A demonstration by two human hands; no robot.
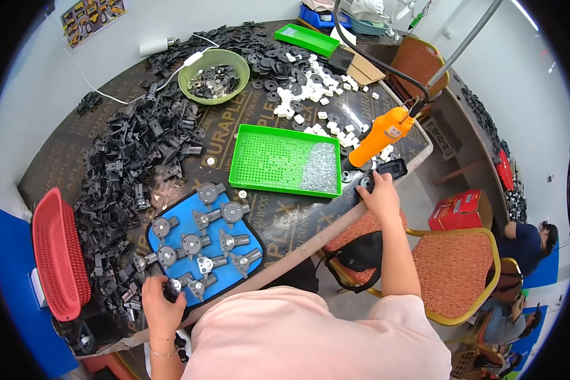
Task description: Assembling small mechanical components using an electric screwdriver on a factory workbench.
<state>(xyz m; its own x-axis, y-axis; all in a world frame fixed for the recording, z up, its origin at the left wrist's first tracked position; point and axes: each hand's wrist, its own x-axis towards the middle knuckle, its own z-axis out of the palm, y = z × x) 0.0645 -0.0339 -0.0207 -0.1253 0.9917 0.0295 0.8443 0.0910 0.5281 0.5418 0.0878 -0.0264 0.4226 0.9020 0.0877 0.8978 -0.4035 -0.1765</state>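
At the near left corner of a blue mat (227, 276), my left hand (161, 307) has its fingers closed on a small black plastic part (173, 287) with a metal piece on it. Several dark grey assemblies (192, 244) with round discs and short tubes lie across the mat. My right hand (384, 197) reaches to the table's right edge, its fingers closed on a black round disc (366, 182). Just beyond those fingers sits a small black dish (394, 168). An orange electric screwdriver (380, 137) hangs above that spot, its tip pointing down and left.
A green perforated tray (253, 180) holds small silvery pieces. Behind it are white blocks (297, 92) and a green bowl (187, 88) of metal bits. Black parts (133, 139) heap up leftward, beside a red basket (49, 253). Chairs (453, 269) and people (529, 250) are at right.
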